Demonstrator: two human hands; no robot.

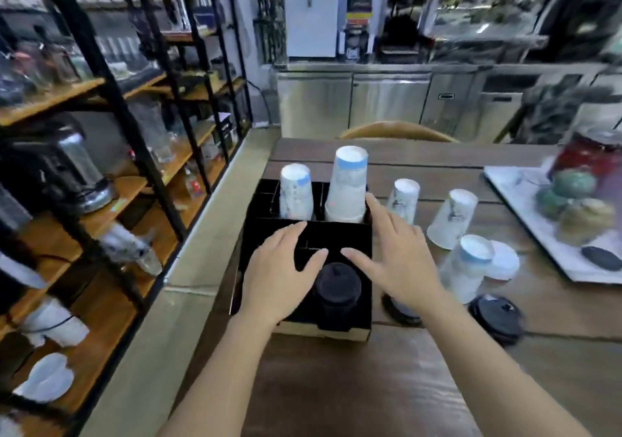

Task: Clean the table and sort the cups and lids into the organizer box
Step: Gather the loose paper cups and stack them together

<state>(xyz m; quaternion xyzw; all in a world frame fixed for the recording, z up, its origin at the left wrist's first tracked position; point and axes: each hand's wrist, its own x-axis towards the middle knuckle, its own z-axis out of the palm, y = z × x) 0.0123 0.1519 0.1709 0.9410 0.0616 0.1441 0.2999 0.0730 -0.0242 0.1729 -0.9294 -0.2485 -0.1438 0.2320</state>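
A black organizer box [259, 234] stands at the table's left edge. Its back compartments hold an upside-down paper cup [296, 191] and a taller stack of cups [346, 184]. A stack of black lids [338, 288] fills a front compartment. My left hand [282, 268] and my right hand [397, 255] hover over the box, fingers spread, holding nothing. To the right on the table stand three upturned cups: one [404, 197], another [452, 218], and a third [466, 268]. Two black lids lie near the front, one [402, 312] partly under my right wrist, the other [496, 315].
A white lid [505, 261] lies behind the nearest cup. A white tray [525, 197] with a red jar and round green items sits at the right. Black metal shelving [111, 100] lines the left side. A wooden chair back [397, 130] is beyond the table.
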